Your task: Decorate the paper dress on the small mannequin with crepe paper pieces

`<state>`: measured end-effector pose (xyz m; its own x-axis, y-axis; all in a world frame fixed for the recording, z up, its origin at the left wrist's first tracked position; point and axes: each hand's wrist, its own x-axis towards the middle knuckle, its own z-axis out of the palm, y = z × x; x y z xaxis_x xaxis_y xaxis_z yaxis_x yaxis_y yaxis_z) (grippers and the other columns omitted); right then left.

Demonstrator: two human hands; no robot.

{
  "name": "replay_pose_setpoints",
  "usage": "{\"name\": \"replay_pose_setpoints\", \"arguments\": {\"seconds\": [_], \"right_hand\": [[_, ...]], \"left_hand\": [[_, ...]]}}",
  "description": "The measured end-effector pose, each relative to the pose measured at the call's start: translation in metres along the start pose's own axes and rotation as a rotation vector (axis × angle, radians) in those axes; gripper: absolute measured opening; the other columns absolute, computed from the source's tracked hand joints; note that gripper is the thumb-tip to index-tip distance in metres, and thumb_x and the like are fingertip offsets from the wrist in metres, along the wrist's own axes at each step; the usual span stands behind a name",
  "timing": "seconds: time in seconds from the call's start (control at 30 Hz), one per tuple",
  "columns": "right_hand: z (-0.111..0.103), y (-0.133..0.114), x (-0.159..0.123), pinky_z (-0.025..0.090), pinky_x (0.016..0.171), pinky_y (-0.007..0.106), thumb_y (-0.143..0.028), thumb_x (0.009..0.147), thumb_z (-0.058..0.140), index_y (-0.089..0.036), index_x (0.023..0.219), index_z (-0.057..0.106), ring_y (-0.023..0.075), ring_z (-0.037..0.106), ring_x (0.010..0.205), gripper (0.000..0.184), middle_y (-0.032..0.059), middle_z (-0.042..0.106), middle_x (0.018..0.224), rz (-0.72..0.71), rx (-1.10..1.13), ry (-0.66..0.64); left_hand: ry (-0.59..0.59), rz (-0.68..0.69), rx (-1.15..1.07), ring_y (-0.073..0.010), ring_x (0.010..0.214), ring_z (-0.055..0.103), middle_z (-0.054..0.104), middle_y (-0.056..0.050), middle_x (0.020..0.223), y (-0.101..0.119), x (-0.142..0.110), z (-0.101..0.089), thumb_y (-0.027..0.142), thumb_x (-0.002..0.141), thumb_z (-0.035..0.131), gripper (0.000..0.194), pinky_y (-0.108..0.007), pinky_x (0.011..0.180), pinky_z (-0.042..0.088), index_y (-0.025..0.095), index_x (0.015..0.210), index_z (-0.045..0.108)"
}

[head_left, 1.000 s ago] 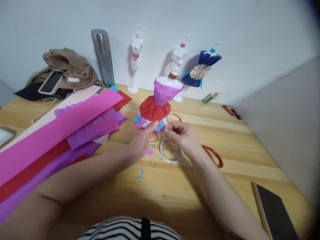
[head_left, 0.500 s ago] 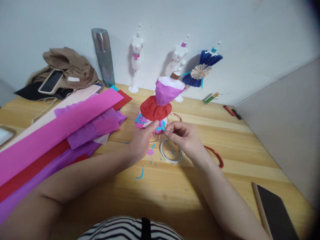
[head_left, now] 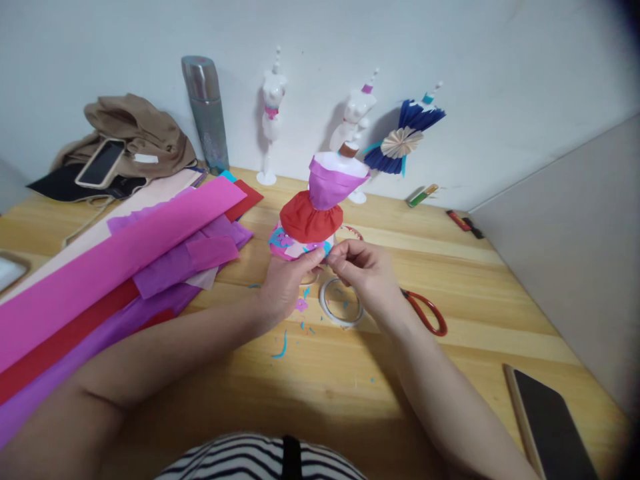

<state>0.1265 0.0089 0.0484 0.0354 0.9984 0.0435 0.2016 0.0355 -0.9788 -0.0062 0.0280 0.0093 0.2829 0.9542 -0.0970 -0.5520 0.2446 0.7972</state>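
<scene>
Left hand (head_left: 283, 283): pinching paper dress (head_left: 313, 217) near hem | right hand (head_left: 365, 267): thumb and finger pressed together at hem, pinched piece unclear | dress: on mannequin (head_left: 349, 163), above table (head_left: 320, 373) | brown cloth (head_left: 135, 127): white label (head_left: 146, 159), unreadable

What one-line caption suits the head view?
Two hands, left and right, at the hem of a paper-dressed figure above a wooden table.
</scene>
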Motion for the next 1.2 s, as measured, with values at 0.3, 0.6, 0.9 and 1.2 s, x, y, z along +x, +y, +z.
{"name": "replay_pose_setpoints", "arguments": {"seconds": [0.3,0.6,0.9,1.2], "right_hand": [[-0.003,0.001,0.001,0.037,0.05,0.029,-0.041,0.073,0.072,-0.023,0.065,0.059,0.0124,0.043,0.051,0.024,-0.0025,0.051,0.057,-0.064,-0.086,0.001],[-0.01,0.013,0.005,0.03,0.049,0.028,-0.04,0.076,0.069,-0.022,0.061,0.054,0.0113,0.039,0.05,0.028,-0.003,0.048,0.054,-0.077,-0.356,0.062],[-0.027,-0.006,-0.001,0.025,0.048,0.03,-0.048,0.079,0.071,-0.023,0.058,0.052,0.0123,0.035,0.05,0.038,-0.0021,0.043,0.053,-0.185,-0.345,0.114],[-0.021,-0.006,-0.008,0.034,0.048,0.03,-0.047,0.078,0.073,-0.024,0.069,0.066,0.0145,0.044,0.051,0.026,-0.0007,0.053,0.057,-0.207,-0.211,-0.023]], "left_hand": [[-0.001,-0.057,-0.066,-0.0172,0.09,0.063,0.072,-0.005,0.106,0.005,-0.002,0.002,0.031,0.075,0.076,0.023,-0.027,0.072,0.05,0.019,0.093,0.069],[0.016,-0.058,-0.087,-0.0165,0.084,0.063,0.071,-0.004,0.096,0.009,-0.001,0.003,0.03,0.076,0.077,0.018,-0.026,0.065,0.051,0.02,0.088,0.067],[-0.083,0.04,0.049,-0.0133,0.077,0.059,0.063,0.0,0.082,-0.01,-0.006,-0.003,0.033,0.074,0.079,0.025,-0.028,0.071,0.048,0.018,0.086,0.064],[-0.181,-0.119,0.119,-0.0104,0.064,0.056,0.064,-0.002,0.074,-0.027,0.0,-0.014,0.03,0.066,0.082,0.03,-0.027,0.065,0.044,0.011,0.084,0.068]]}}
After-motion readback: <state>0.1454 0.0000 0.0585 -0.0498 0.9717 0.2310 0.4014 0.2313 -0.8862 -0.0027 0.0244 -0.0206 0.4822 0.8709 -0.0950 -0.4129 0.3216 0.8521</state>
